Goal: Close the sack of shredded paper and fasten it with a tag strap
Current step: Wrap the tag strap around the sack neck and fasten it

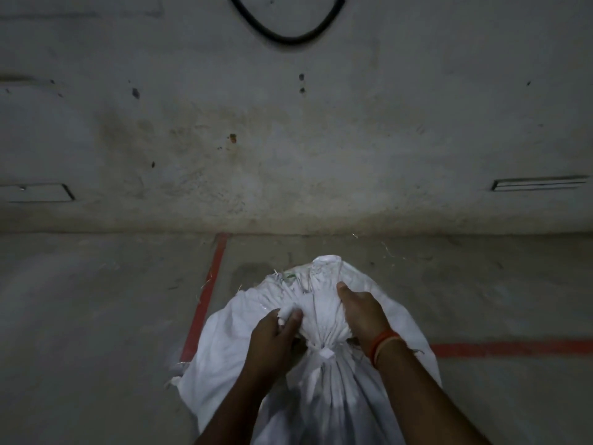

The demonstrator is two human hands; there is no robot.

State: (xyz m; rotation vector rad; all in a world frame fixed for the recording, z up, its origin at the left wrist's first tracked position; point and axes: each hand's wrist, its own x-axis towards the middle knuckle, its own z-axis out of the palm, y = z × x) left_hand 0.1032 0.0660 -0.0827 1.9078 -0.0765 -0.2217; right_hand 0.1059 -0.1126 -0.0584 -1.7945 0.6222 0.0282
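Observation:
A white woven sack (324,396) stands on the floor below me, its neck bunched together. A white strap (326,352) circles the gathered neck and shows a small white head at the front. Above the strap the loose top of the sack fans out. My left hand (272,338) pinches a white end of the strap between thumb and fingers, just left of the neck. My right hand (362,311) grips the gathered fabric above the strap from the right; an orange thread band sits on that wrist. The sack's contents are hidden.
The floor is grey concrete with red painted lines (205,300) to the left and right of the sack. A stained concrete wall (288,123) rises just beyond the sack. A black cable (288,38) hangs in a loop high on the wall.

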